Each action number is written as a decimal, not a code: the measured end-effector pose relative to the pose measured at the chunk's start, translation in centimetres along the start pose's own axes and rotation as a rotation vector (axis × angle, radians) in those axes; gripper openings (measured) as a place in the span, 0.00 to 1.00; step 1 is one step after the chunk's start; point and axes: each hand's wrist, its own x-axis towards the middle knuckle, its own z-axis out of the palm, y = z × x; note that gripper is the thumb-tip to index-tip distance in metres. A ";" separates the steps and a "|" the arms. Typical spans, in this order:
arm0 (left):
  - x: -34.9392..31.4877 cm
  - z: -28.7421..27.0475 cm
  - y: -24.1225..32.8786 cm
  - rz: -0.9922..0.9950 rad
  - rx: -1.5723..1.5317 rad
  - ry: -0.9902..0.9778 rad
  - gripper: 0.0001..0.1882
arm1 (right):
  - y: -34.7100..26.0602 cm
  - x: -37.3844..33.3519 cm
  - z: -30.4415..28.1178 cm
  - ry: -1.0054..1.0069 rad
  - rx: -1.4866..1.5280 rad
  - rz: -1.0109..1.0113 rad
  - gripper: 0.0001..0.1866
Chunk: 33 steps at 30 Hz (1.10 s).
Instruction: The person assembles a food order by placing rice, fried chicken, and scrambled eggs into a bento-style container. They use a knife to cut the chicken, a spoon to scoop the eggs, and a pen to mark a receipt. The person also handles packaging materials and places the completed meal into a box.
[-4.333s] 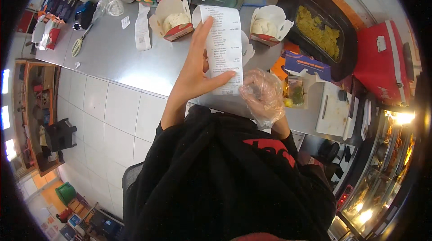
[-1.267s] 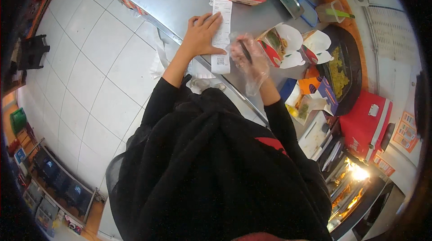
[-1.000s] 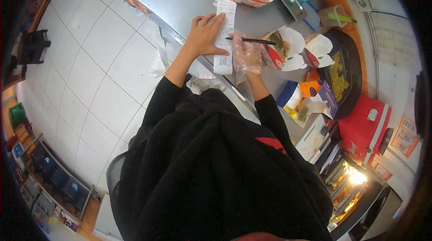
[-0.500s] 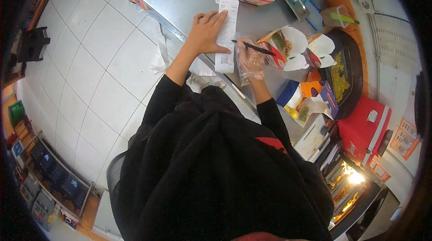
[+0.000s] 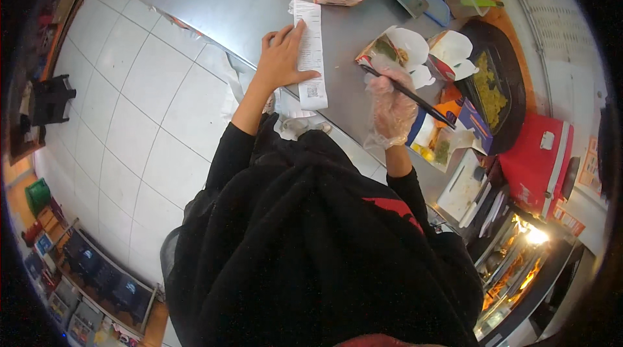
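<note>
Left hand (image 5: 280, 61), fingers spread, pins the receipt (image 5: 311, 48) on the worktop (image 5: 214, 3); gloved right hand (image 5: 392, 104) pinches the pen (image 5: 420, 103) by the open food box (image 5: 409, 42). Likely checking contents; marking would call for moving the pen tip left.

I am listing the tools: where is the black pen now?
In the head view, right of centre, the black pen is in the gloved right hand, to the right of the long receipt.
</note>
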 end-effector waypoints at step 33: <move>0.2 0.4 -0.1 -0.026 -0.012 0.064 0.62 | 6.5 1.6 8.7 -0.241 -0.268 -0.112 0.13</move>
